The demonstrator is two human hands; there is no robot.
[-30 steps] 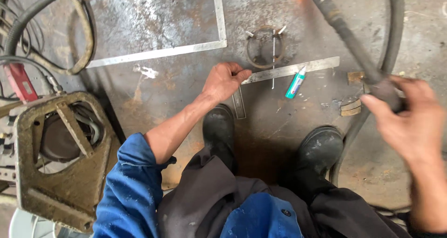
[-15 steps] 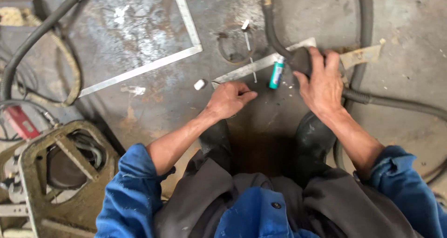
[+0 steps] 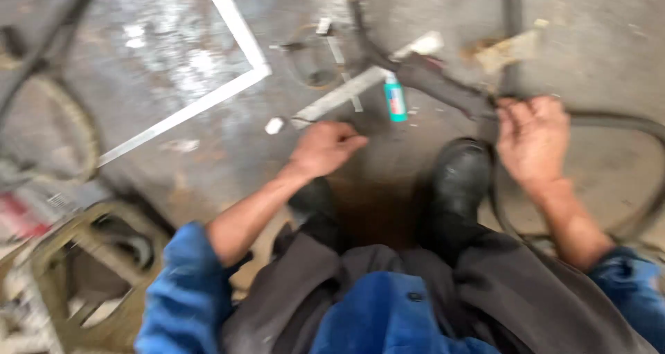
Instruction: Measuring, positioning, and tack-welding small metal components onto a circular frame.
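Note:
My left hand [image 3: 324, 147] rests on the metal floor with its fingers curled in, just below a flat grey metal strip [image 3: 344, 95]. My right hand [image 3: 532, 138] lies with fingers spread against a thick black hose [image 3: 616, 122]. The hose's dark torch handle [image 3: 433, 77] lies up and to the left of it. A small teal tube [image 3: 395, 98] sits between the hands, next to the strip. A metal ring with short rods [image 3: 313, 57] lies beyond the strip. The picture is blurred by motion.
My two black boots [image 3: 460, 182] [image 3: 313, 203] stand under the hands. A white L-shaped metal frame [image 3: 232, 84] and a small white chip [image 3: 275, 125] lie to the left. A rusty metal stand [image 3: 83, 271] is at lower left, black cables [image 3: 48, 111] at far left, a tan scrap [image 3: 509, 48] at upper right.
My right hand brought the torch handle and hose down to the floor, then slid right off the handle. The left hand drew back from the strip. The view swung left.

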